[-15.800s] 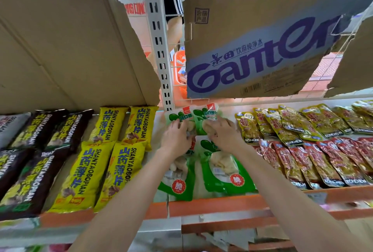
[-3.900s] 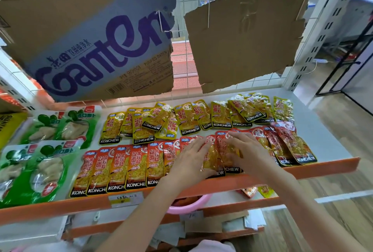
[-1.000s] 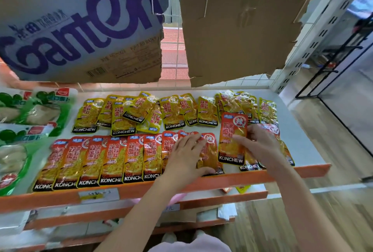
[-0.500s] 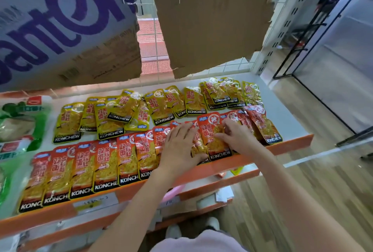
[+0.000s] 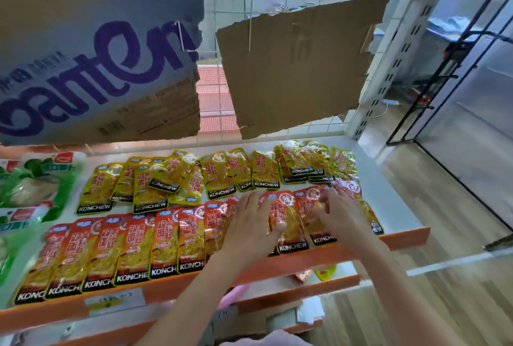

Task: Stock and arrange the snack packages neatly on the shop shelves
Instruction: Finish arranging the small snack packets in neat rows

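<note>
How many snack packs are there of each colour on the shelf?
Red foil snack packs: about 12, some partly under the left hand and right hand
Yellow foil snack packs: about 12, overlapping
Green plastic snack packs: at least 3, cut off at the edge
Total: about 27

left hand (image 5: pixel 251 225) and right hand (image 5: pixel 337 214) flat on red packets (image 5: pixel 288 216), orange-edged shelf (image 5: pixel 404 237)

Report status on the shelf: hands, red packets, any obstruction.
Left hand flat on red packets. Right hand pressing the row's right end. Nothing blocking; yellow packets untidy behind.
</note>
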{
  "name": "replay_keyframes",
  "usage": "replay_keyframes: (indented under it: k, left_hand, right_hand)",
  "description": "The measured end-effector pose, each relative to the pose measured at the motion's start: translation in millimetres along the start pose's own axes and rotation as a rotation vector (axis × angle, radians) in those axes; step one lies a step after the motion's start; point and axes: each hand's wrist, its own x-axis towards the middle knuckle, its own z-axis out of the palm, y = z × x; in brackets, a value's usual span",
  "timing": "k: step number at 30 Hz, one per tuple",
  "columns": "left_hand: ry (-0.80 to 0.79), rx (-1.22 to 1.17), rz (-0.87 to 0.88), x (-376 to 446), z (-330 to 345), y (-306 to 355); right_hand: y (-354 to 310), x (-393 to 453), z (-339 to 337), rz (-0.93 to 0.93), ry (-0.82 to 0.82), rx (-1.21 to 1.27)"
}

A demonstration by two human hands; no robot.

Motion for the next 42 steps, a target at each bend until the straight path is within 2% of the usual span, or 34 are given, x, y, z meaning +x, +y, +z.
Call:
replay_keyframes:
  k: [3, 6, 9, 15, 17, 19, 21, 23, 25, 27, 28, 30, 32, 34, 36, 38, 42]
  left_hand:
    - [-0.12, 0.031, 0.002, 10, 12, 14]
    - [-0.22, 0.147, -0.003, 14, 24, 19]
    - [-0.21, 0.135, -0.021, 17, 29, 19]
    - [-0.206, 0.098, -0.006, 15, 22, 20]
    - [-0.174, 0.02, -0.012, 7, 14, 19]
    - [-0.074, -0.102, -0.069, -2, 1, 14]
    - [0.038, -0.155, -0.143, -12, -14, 4]
    - [0.122, -0.14, -0.212, -21, -26, -6]
    - [0.157, -0.092, -0.26, -28, -31, -13]
    - [0.15, -0.038, -0.294, -34, -30, -15]
    - [0.14, -0.025, -0.305, -37, -27, -14]
    - [0.112, -0.024, -0.327, -41, -23, -13]
    - [0.094, -0.008, -0.348, -42, -19, -12]
    - [0.093, 0.004, -0.356, -43, -18, -12]
    - [0.102, -0.003, -0.354, -43, -18, -11]
    - [0.132, -0.03, -0.349, -45, -19, -11]
    - [0.212, -0.081, -0.324, -49, -23, -11]
  right_hand:
    - [22, 4, -1, 0.074, -0.042, -0.166]
    - [28, 6, 2, 0.114, -0.036, -0.197]
    - [28, 9, 4, 0.06, -0.021, -0.181]
    - [29, 13, 8, -0.004, -0.09, -0.008]
    - [34, 15, 4, -0.005, -0.142, 0.094]
    - [39, 17, 1, -0.025, -0.172, 0.163]
    - [42, 19, -4, -0.027, -0.148, 0.334]
    - [42, 20, -10, 0.032, -0.1, 0.625]
    - [39, 21, -14, 0.082, -0.121, 0.9]
    - [34, 20, -11, 0.071, -0.191, 1.009]
    - [31, 19, -7, 0.05, -0.219, 0.966]
    - [29, 16, 3, -0.035, -0.24, 0.645]
    - [30, 14, 9, -0.12, -0.189, 0.239]
    - [28, 14, 9, -0.16, -0.11, -0.017]
    - [21, 15, 8, -0.247, -0.052, -0.115]
    - [7, 16, 12, -0.408, -0.032, -0.112]
    - [-22, 15, 28, -0.651, -0.108, -0.074]
